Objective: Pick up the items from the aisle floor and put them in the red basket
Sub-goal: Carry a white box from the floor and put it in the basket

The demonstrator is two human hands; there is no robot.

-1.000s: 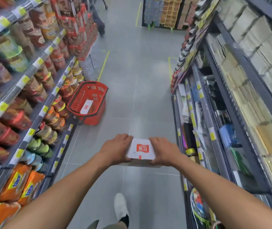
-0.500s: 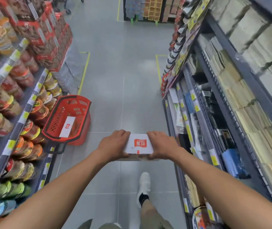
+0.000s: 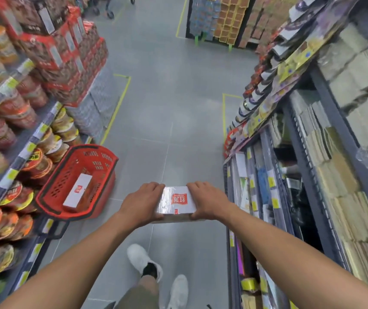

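Less aisle floor (image 3: 169, 108) lies between the person and the goal than a second ago. They're walking up the aisle, and the left shelving (image 3: 11, 141) full of noodle bowls slides past as they go. The red basket (image 3: 98, 152) looks much bigger now. It sits at the left edge of the floor, right against that shelving, just ahead and to the left of the arms instead of well up the aisle. The carried box (image 3: 176, 200) hasn't budged in the hold: flat, level, logo up, out over the middle of the floor. It isn't over the basket yet. Another white box (image 3: 78, 192) is already lying inside the basket, so at least one item is done. The left grip (image 3: 142, 202) and right grip (image 3: 208, 202) are clamped on the carried box's two short ends, fingers curled over the far edge. I'd guess the walking part is nearly over, and what's left is a swing to the left and a drop in.
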